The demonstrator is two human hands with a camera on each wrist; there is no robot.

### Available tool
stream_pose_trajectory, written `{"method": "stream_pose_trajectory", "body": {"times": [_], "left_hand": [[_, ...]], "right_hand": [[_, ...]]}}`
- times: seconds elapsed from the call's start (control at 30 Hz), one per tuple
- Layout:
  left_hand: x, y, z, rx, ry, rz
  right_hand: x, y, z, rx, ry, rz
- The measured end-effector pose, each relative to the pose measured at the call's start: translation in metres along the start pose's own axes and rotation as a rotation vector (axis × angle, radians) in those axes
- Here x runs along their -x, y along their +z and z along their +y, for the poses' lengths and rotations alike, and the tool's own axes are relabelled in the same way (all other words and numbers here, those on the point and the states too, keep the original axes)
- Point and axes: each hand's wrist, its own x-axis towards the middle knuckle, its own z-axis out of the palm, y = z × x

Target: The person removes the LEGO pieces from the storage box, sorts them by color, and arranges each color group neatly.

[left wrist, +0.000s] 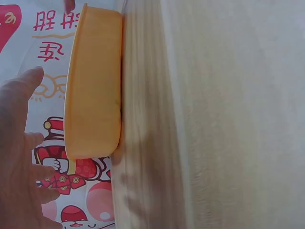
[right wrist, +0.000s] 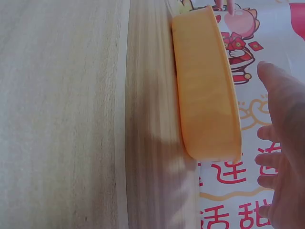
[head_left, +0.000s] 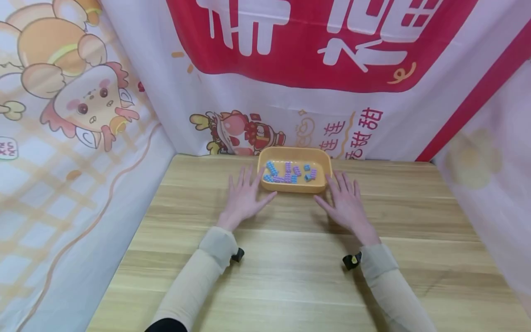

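Observation:
A yellow-orange plastic tray (head_left: pixel 290 188) stands at the back edge of the wooden table, holding several small blue and purple building bricks (head_left: pixel 288 178). My left hand (head_left: pixel 242 199) is spread at the tray's left end, fingers straight and thumb pointing inward. On the opposite end my right hand (head_left: pixel 345 205) is spread likewise. Neither hand holds anything; whether the fingertips touch the tray I cannot tell. In the left wrist view the tray's side wall (left wrist: pixel 95 86) shows beside the left hand (left wrist: pixel 21 157). The right wrist view has the same wall (right wrist: pixel 205 86) beside the right hand (right wrist: pixel 288 143); the bricks are hidden there.
A light wooden table top (head_left: pixel 290 276) stretches in front of the tray. A printed white and red cloth (head_left: pixel 265 92) hangs right behind the tray, with cloth on the left (head_left: pixel 95 207) and right sides too. Black straps with small devices (head_left: pixel 351 261) sit at the wrists.

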Motion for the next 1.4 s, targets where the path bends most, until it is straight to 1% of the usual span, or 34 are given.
{"method": "stream_pose_trajectory", "body": {"times": [0.13, 0.27, 0.4, 0.53, 0.7, 0.87, 0.97, 1.03, 1.07, 1.2, 1.3, 1.4], "left_hand": [[-0.007, -0.001, -0.002, 0.033, -0.005, 0.009], [-0.014, 0.002, -0.005, 0.037, -0.008, 0.005], [-0.021, 0.005, -0.005, 0.045, -0.008, -0.002], [-0.034, 0.005, -0.003, 0.047, -0.012, -0.022], [-0.050, 0.001, -0.003, 0.085, -0.026, -0.026], [-0.062, 0.000, -0.006, 0.087, -0.044, -0.029], [-0.068, 0.003, -0.008, 0.085, -0.053, -0.033], [-0.072, 0.006, -0.009, 0.071, -0.055, -0.050], [-0.073, 0.008, -0.010, 0.068, -0.056, -0.060], [-0.077, 0.013, -0.010, 0.073, -0.060, -0.065], [-0.078, 0.015, -0.008, 0.091, -0.065, -0.050], [-0.078, 0.016, -0.009, 0.080, -0.066, -0.052]], "right_hand": [[-0.008, 0.003, 0.003, 0.007, 0.005, -0.005], [-0.017, 0.006, 0.006, 0.011, 0.014, -0.019], [-0.025, 0.008, 0.014, 0.012, 0.021, -0.027], [-0.034, 0.006, 0.025, 0.016, 0.047, -0.035], [-0.047, 0.004, 0.035, 0.023, 0.079, -0.045], [-0.059, 0.002, 0.036, 0.033, 0.069, -0.065], [-0.065, 0.002, 0.035, 0.045, 0.062, -0.085], [-0.069, 0.002, 0.035, 0.051, 0.066, -0.101], [-0.070, 0.001, 0.035, 0.053, 0.067, -0.111], [-0.073, 0.000, 0.034, 0.036, 0.078, -0.149], [-0.073, 0.000, 0.035, 0.023, 0.086, -0.166], [-0.072, 0.003, 0.034, 0.013, 0.092, -0.172]]}}
